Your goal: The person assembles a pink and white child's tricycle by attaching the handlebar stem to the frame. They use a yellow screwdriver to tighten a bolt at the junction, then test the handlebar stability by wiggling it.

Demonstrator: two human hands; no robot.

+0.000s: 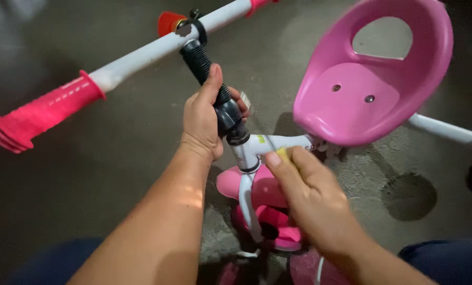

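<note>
One pink-and-white child's tricycle (257, 153) stands on the grey concrete floor (88, 158) below two bare hands. The left hand (204, 119) grips its black ribbed steering stem (207, 71). The right hand (310, 195) pinches a small yellow piece (282, 153) against the white frame, too blurred to identify. One pink moulded plastic seat (368, 79) sits right; one pink rubber handlebar grip (40, 113) shows, the other cut off. The arms hide the front wheel.

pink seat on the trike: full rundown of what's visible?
The pink seat is a glossy moulded plastic bucket with a raised, curved backrest pierced by a large oval cutout. Two small round holes with fasteners sit in its pan. It stands upright on the white frame, upper right in view. Neither hand touches it; the right hand is nearest.
</note>
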